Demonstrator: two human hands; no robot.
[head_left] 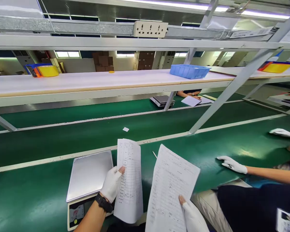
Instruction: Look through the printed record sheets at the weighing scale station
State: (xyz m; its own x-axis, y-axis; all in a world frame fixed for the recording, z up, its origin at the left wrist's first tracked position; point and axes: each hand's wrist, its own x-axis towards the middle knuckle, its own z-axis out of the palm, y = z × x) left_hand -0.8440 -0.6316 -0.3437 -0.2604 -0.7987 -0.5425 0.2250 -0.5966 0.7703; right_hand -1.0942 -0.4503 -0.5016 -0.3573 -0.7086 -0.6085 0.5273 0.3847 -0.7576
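My left hand (111, 184), in a white glove with a black watch at the wrist, grips a narrow folded printed sheet (130, 180) held upright. In my right hand (192, 217), also gloved, is a larger printed form (170, 190), pinched at its lower edge and tilted to the right. Both papers hover above the green workbench (38, 193). Just left of the folded sheet a digital scale (88, 180) with a steel pan sits on the bench.
A co-worker sits at my right, a gloved hand (232, 164) flat on the bench and another gloved hand (281, 132) farther back. Overhead shelf holds a blue tray (188, 71) and yellow bins (48, 71). Another person's hands on paper (191, 101) and a second scale (162, 101) lie across the belt.
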